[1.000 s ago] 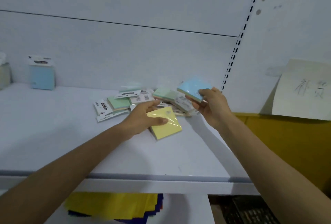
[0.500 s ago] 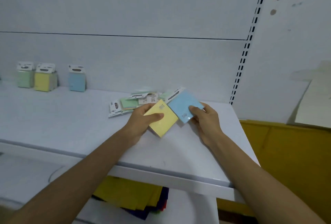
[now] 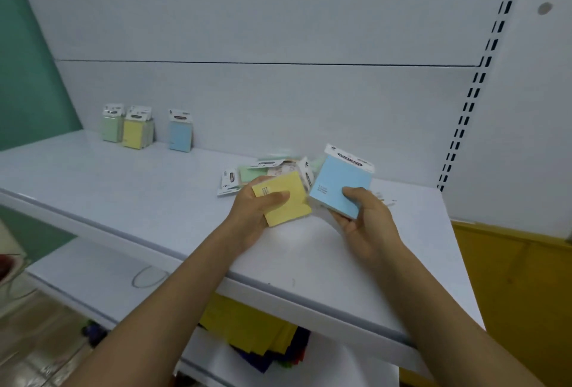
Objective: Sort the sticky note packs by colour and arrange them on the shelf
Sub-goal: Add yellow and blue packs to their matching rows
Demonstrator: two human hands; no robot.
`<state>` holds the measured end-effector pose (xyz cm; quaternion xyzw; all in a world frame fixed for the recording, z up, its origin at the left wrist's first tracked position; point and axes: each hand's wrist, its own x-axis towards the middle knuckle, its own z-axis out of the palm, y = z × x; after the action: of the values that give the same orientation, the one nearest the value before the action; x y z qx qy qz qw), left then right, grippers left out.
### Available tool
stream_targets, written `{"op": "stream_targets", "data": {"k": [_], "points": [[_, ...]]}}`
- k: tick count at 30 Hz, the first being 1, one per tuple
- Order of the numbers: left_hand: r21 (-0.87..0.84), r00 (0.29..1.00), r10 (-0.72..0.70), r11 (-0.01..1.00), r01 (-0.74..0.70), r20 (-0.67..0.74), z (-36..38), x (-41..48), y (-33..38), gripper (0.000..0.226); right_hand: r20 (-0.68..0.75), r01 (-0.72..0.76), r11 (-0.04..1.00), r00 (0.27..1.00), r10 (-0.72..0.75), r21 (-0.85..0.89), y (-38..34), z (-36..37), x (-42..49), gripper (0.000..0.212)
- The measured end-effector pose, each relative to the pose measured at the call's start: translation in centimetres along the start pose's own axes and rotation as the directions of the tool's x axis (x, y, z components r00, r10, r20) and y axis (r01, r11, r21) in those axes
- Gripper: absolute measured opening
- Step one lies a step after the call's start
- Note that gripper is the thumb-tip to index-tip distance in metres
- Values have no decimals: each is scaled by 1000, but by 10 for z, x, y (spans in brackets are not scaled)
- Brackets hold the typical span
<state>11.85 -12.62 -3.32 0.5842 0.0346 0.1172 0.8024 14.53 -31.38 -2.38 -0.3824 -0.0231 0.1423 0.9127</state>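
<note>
Sticky note packs [image 3: 266,174] heaped on white shelf [image 3: 123,188], teal wall [image 3: 28,61] left

Head view: worn on the person's head, facing forward and down.
Nearness: close above the shelf [image 3: 123,188], forearms entering from the frame's bottom.
Shared: single view.

No print is legible. The blue pack [image 3: 337,191] header carries a dark label strip (blurred); the yellow pack [image 3: 286,199] bears small dark lines, too fine to read.
</note>
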Motion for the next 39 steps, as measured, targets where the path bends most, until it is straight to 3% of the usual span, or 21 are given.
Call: {"op": "stream_targets", "data": {"k": [4,8,14,16,18,20,22,24,31,39], "points": [[-15,996,10,1000,-11,-85,0,0,2,26,64,35,968,998,-20,-247,11,3,4,20],[17,991,17,1000,-15,-132,0,-1,1,20,73,184,791,982,-175,-583,29,0,9,23],[33,987,25,999,-19,-161,5,2,2,13,154,284,541,950,-273,-792,36,2,5,38],[97,984,46,995,-29,-173,7,1,0,15,129,256,507,953,-272,-823,36,6,1,40],[343,971,156,935,-85,-183,2,-2,0,19,67,194,558,968,-240,-807,36,11,-1,37],[665,949,288,735,-133,-128,-11,-7,12,19,23,150,608,977,-211,-780,36,22,-3,30],[781,955,284,615,-110,-89,-34,-16,31,22,31,158,590,975,-220,-792,42,38,-5,25],[788,967,229,613,-56,-109,-65,-25,52,25,43,172,605,974,-221,-778,54,60,-8,23],[556,939,214,831,-30,-268,-184,-77,115,27,82,76,766,996,-30,-639,129,163,-18,24],[595,839,392,797,-104,-378,-312,-120,171,26,135,29,812,989,61,-582,230,285,-21,27]]}}
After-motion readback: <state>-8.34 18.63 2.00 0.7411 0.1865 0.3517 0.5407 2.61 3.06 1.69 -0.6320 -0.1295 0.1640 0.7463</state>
